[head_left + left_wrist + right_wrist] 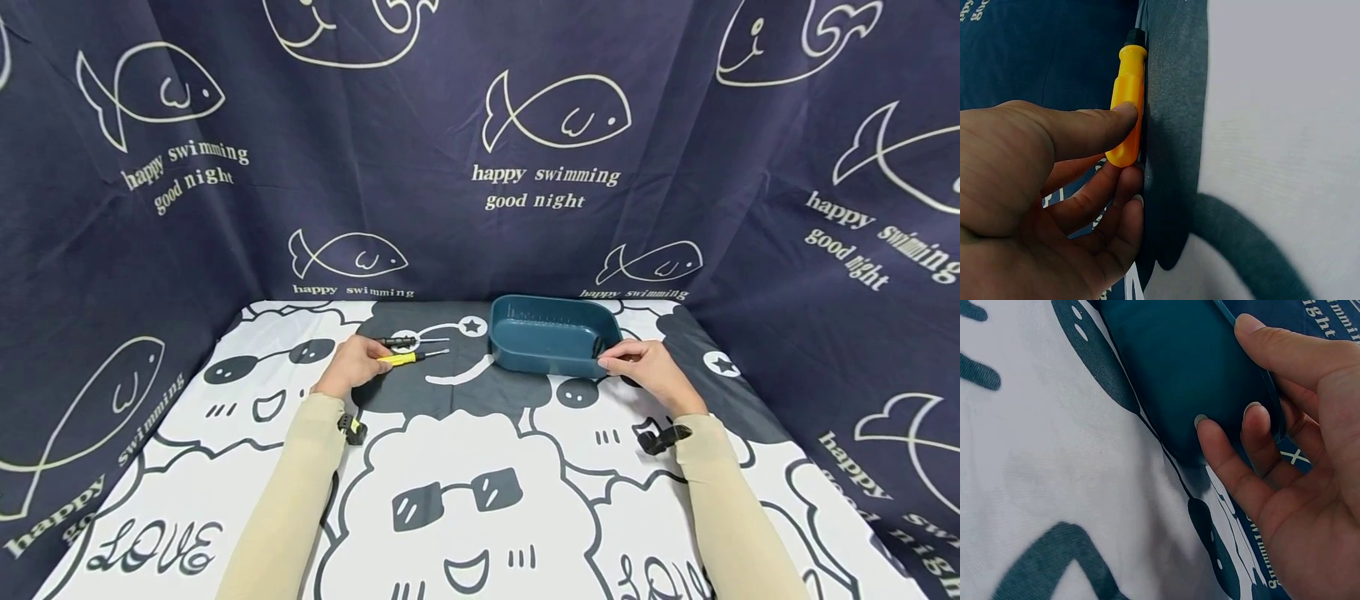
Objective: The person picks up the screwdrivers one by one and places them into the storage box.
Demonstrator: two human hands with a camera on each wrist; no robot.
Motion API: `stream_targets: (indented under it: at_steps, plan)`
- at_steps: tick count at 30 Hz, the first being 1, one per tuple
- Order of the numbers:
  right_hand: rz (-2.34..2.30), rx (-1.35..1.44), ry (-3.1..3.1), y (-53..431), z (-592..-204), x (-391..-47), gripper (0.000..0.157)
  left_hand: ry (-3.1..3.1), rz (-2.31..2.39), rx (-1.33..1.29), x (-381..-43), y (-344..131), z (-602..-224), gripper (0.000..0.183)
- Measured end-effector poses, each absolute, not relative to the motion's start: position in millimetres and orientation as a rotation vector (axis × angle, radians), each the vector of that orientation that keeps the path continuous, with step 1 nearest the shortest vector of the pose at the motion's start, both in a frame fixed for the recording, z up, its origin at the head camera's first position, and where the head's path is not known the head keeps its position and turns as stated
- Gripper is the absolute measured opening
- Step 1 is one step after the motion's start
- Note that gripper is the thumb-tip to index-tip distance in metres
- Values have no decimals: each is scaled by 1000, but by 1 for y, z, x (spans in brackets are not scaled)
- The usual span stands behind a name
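Observation:
My left hand pinches a yellow-handled screwdriver low over the cloth, its metal tip pointing right. Just behind it lies a screwdriver with a black handle; whether my fingers touch that one I cannot tell. The left wrist view shows my thumb pressed along the yellow handle. At the right end of a dark teal plastic bin, my right hand grips the rim by the near corner. In the right wrist view, fingertips rest against the bin's outer wall.
A small dark thing shows inside the bin's right end, its kind unclear. The table wears a cartoon-print cloth. Dark blue fish-print curtains stand behind and at both sides.

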State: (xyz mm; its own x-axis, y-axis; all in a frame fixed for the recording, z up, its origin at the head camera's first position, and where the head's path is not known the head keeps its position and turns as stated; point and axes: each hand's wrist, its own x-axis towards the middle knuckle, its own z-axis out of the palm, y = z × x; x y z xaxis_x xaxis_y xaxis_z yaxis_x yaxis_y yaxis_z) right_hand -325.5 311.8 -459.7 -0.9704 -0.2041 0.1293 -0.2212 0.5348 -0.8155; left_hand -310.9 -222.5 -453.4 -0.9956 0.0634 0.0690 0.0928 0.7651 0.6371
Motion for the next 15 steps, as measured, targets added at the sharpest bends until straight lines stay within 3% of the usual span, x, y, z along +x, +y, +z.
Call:
stream_targets:
  at_steps: [15]
  plan:
    - [1458, 368, -2738, 311, -459, -325, 34, -2887, -1061, -163, -313, -224, -454, 17]
